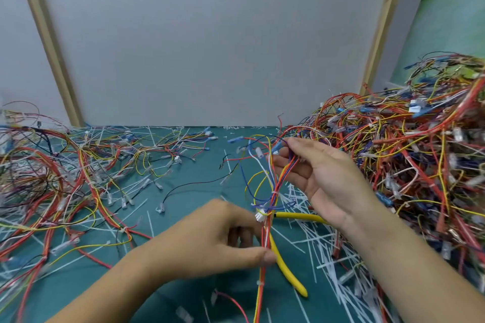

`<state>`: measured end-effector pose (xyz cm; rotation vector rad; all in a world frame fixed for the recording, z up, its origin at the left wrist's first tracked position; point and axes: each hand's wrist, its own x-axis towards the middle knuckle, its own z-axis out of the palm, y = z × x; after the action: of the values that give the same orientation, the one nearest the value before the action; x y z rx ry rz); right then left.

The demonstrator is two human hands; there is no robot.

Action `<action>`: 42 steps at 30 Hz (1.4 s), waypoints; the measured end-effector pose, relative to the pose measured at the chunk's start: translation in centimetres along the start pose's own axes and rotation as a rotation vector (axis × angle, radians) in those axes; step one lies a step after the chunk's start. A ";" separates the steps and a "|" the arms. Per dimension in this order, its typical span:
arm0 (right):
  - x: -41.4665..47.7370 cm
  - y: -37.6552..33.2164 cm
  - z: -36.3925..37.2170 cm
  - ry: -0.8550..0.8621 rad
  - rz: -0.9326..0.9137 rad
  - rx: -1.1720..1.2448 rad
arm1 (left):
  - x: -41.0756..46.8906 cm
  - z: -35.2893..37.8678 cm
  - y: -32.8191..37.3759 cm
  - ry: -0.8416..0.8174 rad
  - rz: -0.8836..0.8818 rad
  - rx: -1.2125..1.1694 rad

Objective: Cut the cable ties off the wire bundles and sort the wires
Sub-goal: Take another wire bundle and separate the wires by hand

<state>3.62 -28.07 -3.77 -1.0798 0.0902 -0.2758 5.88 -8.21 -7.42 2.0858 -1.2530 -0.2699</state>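
Red-yellow wire bundle pinched between left hand, right hand; cutters seemingly beneath.

Soft, even, fairly bright light seems to come from above. The pale panel at 12 o'clock shows no glare, and the only shadow is a faint dark patch on the green bench beneath the left hand at 6 o'clock. That hand's fingers are smeared by motion blur, while the right hand and the wire bundle that both hands pinch look fairly crisp. Wide-angle distortion leans the beige frame strips outward at 10 and 2 o'clock. The wire piles at 3 and 9 o'clock turn soft and streaky toward the edges.
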 end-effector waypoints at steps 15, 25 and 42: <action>-2.4 1.1 1.2 -0.711 0.354 -0.445 | 1.5 -1.4 -2.7 0.651 -0.263 -0.756; 0.2 1.6 1.1 -0.040 0.046 -0.036 | 0.7 0.4 -1.0 0.037 -0.051 -0.725; -2.7 3.5 2.0 -0.531 0.139 -0.293 | 2.3 -3.0 -0.7 0.670 -0.164 -0.827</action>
<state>2.02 -24.07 -6.09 -1.3997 -0.2773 0.1604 9.04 -8.63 -5.24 1.3640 -0.4400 -0.1084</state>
